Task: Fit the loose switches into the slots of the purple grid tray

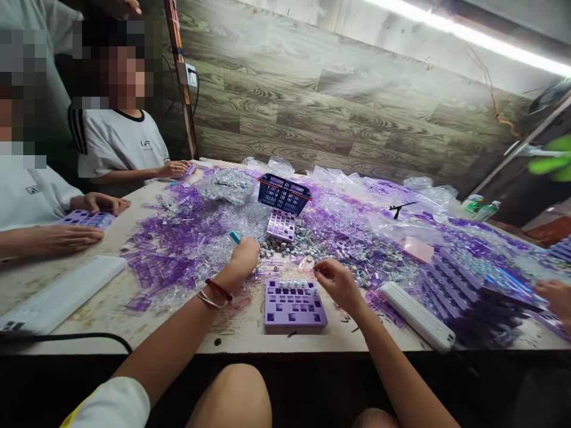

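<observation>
A purple slotted tray (294, 304) lies at the near table edge between my hands, with a row of small pale parts along its far side. My left hand (244, 255) is closed, reaching into the heap of small grey-blue parts (285, 246), a teal piece (234, 237) showing beside the fingers. My right hand (335, 279) hovers just right of the tray, fingers pinched on something too small to make out. A second purple tray (281, 224) lies further back.
A blue basket (284, 193) sits mid-table among clear bags and purple plastic strips (173, 238). Stacked purple trays (473, 285) and a white bar (417, 315) lie right. Two people sit left with trays (87, 219); another hand (555, 297) shows far right.
</observation>
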The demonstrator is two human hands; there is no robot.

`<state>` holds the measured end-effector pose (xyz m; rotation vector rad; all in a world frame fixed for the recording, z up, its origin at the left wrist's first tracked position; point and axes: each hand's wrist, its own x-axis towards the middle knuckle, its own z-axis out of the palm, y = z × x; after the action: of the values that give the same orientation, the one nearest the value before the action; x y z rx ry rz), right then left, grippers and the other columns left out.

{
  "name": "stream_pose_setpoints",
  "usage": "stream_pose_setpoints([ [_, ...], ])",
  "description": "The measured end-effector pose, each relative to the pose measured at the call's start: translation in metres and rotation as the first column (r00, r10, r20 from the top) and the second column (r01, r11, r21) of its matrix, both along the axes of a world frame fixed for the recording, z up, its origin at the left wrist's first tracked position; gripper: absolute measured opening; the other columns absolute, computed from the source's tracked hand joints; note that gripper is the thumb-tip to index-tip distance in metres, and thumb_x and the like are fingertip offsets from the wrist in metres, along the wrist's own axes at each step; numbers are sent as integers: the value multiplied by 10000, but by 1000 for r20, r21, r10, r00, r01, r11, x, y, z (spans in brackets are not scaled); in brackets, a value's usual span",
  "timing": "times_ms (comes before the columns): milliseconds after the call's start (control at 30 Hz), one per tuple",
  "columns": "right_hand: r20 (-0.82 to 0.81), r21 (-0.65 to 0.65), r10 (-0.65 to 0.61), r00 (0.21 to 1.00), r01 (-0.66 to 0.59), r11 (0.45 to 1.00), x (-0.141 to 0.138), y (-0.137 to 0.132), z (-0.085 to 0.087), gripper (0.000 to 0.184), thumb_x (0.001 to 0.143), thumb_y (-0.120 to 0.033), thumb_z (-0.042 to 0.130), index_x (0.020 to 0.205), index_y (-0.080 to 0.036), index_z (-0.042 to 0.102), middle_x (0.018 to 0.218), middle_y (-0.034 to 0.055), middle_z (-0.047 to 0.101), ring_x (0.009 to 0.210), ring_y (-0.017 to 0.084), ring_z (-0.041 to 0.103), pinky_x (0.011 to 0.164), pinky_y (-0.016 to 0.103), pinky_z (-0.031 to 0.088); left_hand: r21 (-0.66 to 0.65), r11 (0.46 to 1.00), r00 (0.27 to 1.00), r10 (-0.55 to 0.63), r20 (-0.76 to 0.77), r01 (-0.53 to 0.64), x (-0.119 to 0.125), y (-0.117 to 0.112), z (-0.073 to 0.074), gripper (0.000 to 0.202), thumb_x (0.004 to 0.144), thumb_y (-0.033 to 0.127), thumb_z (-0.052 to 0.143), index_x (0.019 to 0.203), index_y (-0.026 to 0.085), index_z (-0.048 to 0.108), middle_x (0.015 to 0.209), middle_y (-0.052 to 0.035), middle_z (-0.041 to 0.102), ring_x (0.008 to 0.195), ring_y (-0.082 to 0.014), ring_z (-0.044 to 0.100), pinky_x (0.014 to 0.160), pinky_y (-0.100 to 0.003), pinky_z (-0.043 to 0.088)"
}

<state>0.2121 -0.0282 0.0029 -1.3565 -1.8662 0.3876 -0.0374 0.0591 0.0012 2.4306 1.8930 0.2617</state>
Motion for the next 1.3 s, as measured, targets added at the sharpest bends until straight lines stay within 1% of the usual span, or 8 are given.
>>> stream_pose_setpoints([
  [100, 46, -43, 173, 984, -171, 984, -7, -12, 5, 123, 730, -103, 535, 764, -171, 632, 779, 30, 589, 659, 127, 581, 623, 239, 492, 24, 999, 998, -34, 60, 32, -2, 6, -6, 261, 779, 2, 431, 801, 90, 676, 926, -132, 610, 911, -214, 554, 835, -308, 458],
  [233, 142, -84, 224, 964, -214, 973, -8, -18, 6, 213, 693, -9, 510, 761, -162, 641, 799, 25, 595, 641, 105, 575, 616, 221, 473, 61, 996, 986, -69, 152, 61, -3, 13, -12, 289, 699, -18, 439, 792, 96, 687, 900, -98, 605, 852, -178, 552, 812, -274, 461],
  [500, 281, -98, 213, 936, -193, 976, -6, -16, 2, 171, 694, -16, 625, 755, -174, 651, 726, 9, 659, 690, 144, 601, 679, 263, 462, 124, 989, 950, -113, 292, 79, -4, 17, -14, 349, 615, -44, 420, 762, 112, 694, 886, -84, 607, 819, -172, 564, 781, -263, 473],
  [667, 204, -100, 245, 948, -229, 968, -4, -14, -3, 161, 725, -43, 630, 756, -188, 694, 807, 34, 704, 762, 158, 635, 743, 280, 477, 141, 988, 928, -109, 357, 62, -4, 20, -15, 373, 601, -60, 406, 766, 100, 700, 885, -78, 629, 824, -164, 586, 807, -260, 474],
  [867, 168, -92, 266, 949, -254, 963, -2, -12, -6, 169, 761, -46, 582, 751, -187, 674, 785, 35, 679, 749, 164, 620, 704, 275, 472, 149, 988, 913, -88, 399, 30, -4, 26, -16, 360, 612, -41, 436, 795, 81, 721, 884, -86, 657, 841, -179, 605, 813, -267, 481],
  [1067, 168, -85, 274, 947, -263, 961, -4, -12, -7, 179, 760, -21, 585, 733, -186, 650, 788, 35, 666, 772, 171, 611, 722, 281, 468, 163, 984, 907, -132, 400, 71, -4, 25, -14, 266, 705, 22, 493, 743, 124, 736, 860, -75, 692, 859, -191, 606, 861, -287, 460],
  [1167, 177, -92, 269, 947, -256, 962, -4, -11, -7, 175, 762, -19, 592, 727, -183, 645, 796, 38, 663, 775, 169, 607, 733, 285, 469, 161, 983, 905, -142, 402, 83, -2, 21, -12, 221, 765, 103, 537, 827, 136, 747, 874, -85, 712, 879, -212, 617, 860, -301, 462],
  [1300, 229, -85, 262, 938, -248, 965, -4, -11, -7, 164, 769, -26, 593, 732, -182, 629, 791, 37, 660, 776, 172, 603, 724, 289, 465, 144, 983, 865, -170, 471, 115, 5, 17, -11, 282, 781, 119, 537, 977, 160, 737, 960, -81, 723, 920, -218, 634, 873, -309, 469],
])
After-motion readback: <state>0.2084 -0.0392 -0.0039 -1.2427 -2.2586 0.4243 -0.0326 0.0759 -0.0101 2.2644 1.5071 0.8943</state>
